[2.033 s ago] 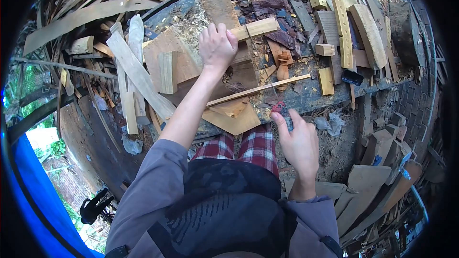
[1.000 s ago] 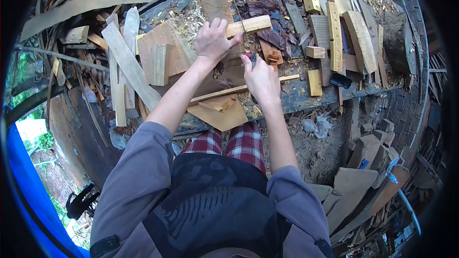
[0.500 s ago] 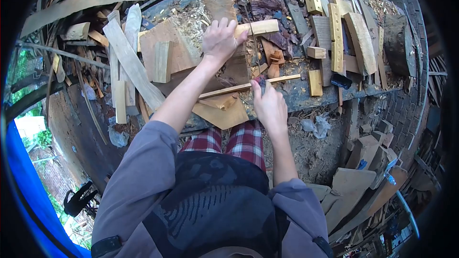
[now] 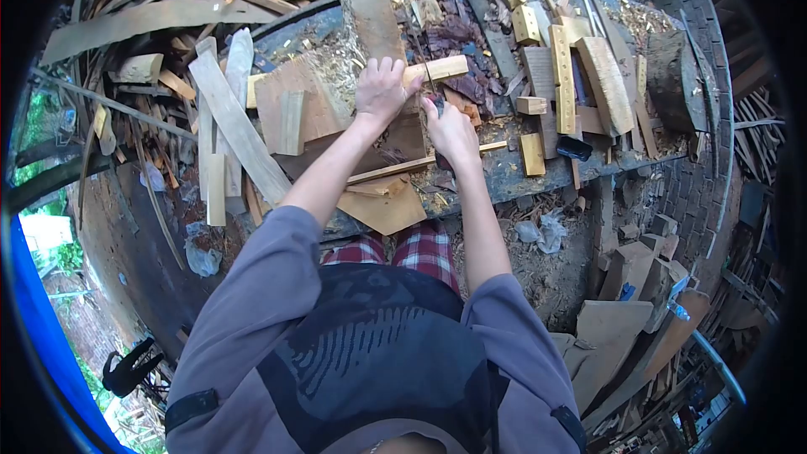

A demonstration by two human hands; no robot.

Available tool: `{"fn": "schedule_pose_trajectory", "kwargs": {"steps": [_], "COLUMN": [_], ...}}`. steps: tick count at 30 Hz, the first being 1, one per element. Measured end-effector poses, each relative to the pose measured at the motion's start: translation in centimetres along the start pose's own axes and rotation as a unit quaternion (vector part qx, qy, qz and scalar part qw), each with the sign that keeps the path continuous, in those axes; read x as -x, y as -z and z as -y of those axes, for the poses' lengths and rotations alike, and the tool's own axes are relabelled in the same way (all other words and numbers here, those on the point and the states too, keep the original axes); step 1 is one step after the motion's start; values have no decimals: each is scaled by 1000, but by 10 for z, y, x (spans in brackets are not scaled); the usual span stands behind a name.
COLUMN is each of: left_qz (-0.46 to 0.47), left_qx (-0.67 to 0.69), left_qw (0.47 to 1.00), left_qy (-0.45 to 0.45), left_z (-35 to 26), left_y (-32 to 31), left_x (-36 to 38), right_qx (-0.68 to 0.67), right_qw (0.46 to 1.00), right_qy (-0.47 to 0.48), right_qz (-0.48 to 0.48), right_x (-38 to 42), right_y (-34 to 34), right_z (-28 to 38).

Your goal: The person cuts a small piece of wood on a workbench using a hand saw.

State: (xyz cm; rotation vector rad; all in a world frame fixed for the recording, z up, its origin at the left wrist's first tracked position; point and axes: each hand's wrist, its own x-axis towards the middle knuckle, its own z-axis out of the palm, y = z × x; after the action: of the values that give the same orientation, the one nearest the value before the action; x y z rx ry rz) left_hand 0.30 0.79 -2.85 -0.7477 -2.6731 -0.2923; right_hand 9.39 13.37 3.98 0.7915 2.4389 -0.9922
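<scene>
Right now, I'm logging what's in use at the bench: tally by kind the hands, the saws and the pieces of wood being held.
Hands: 2 (left hand, right hand)
Saw: 1
Held wood piece: 1
Total: 4

On your worn bench, dark bark lies toward 12 o'clock, the holed block and, farther out, the log at 3, a black item at 4, the pointed board at 7.

Gap betw. R hand & yellow blk, thin strip crossing.
</scene>
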Motion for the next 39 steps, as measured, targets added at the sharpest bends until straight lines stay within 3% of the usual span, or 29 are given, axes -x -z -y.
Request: {"fn": "schedule_pose_trajectory", "kwargs": {"steps": [6, 9, 11, 13, 14, 16, 19, 21, 23, 26, 34, 39], "left_qz": [61, 36, 87, 141, 214, 272, 136, 78, -2, -83, -144, -154], "left_qx": [36, 19, 13, 15, 53, 237, 386, 378, 316, 313, 317, 311], "left_qw": [996, 998, 995, 989, 973, 933, 894, 876, 942, 946, 937, 938], "left_qy": [59, 43, 54, 44, 62, 1, -181, -288, -110, -13, -4, 9], "left_z": [-12, -11, -1, 13, 15, 24, 3, -4, -49, -75, -75, -75], "left_y": [18, 32, 51, 88, 126, 212, 395, 480, 542, 552, 550, 549], "left_x": [7, 13, 8, -2, -18, -44, -42, -23, 22, 42, 64, 70], "right_qx": [21, 13, -4, 4, 13, 29, 7, 8, 6, 16, 18, 7], "right_qw": [1000, 1000, 999, 999, 999, 999, 1000, 1000, 1000, 1000, 998, 996], "right_qy": [-1, 12, 18, 13, 14, 10, 8, -2, 17, 15, 9, 68], "right_qz": [9, 13, 27, 31, 28, 26, 7, 1, 5, -21, -57, -57], "right_x": [27, 28, 35, 44, 44, 48, 53, 53, 46, 41, 52, 53], "right_y": [5, -1, -6, -14, -22, -28, -34, -36, -42, -49, -52, -64], "right_z": [-11, -20, -19, -11, -10, -2, 3, 3, -5, -12, -5, -4]}}
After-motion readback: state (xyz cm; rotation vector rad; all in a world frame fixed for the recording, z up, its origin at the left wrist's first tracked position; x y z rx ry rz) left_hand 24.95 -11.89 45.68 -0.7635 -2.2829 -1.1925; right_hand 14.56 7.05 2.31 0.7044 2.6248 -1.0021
